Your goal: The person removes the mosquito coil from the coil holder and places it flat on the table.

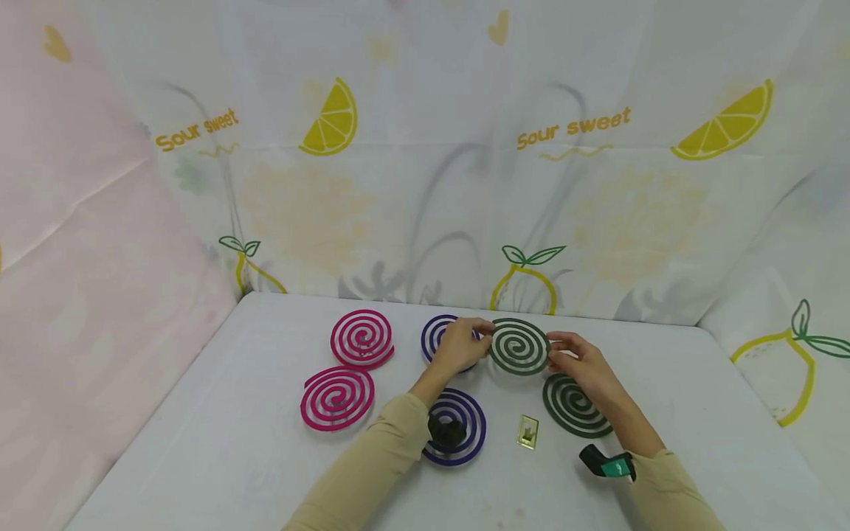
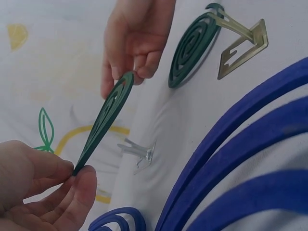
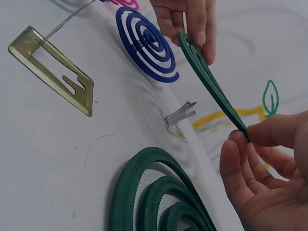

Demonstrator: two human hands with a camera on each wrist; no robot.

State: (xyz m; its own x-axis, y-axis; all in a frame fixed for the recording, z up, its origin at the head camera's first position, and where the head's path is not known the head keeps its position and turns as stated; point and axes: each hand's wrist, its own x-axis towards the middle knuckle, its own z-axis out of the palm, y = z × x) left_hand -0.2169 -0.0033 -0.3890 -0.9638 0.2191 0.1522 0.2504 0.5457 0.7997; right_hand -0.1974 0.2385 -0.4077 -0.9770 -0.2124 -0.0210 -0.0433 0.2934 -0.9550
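Both hands hold a dark green mosquito coil point(image 1: 515, 346) between them, raised above the far part of the table. My left hand point(image 1: 460, 345) pinches its left edge between thumb and fingers. On the opposite edge, my right hand point(image 1: 586, 366) has the same sort of pinch. Below the raised coil, in both wrist views, a small silver metal stand point(image 2: 139, 151) with upright prongs sits on the table. A second green coil point(image 1: 574, 407) lies nearer, partly behind my right hand. Part of the far blue coil point(image 1: 430, 341) is hidden by my left hand.
A gold-coloured metal stand point(image 1: 527, 432) with a raised tab is on the white table between the near blue coil point(image 1: 468, 444) and the near green one. Two pink coils point(image 1: 362, 339) are at left, one in front of the other. Printed cloth walls the back and sides.
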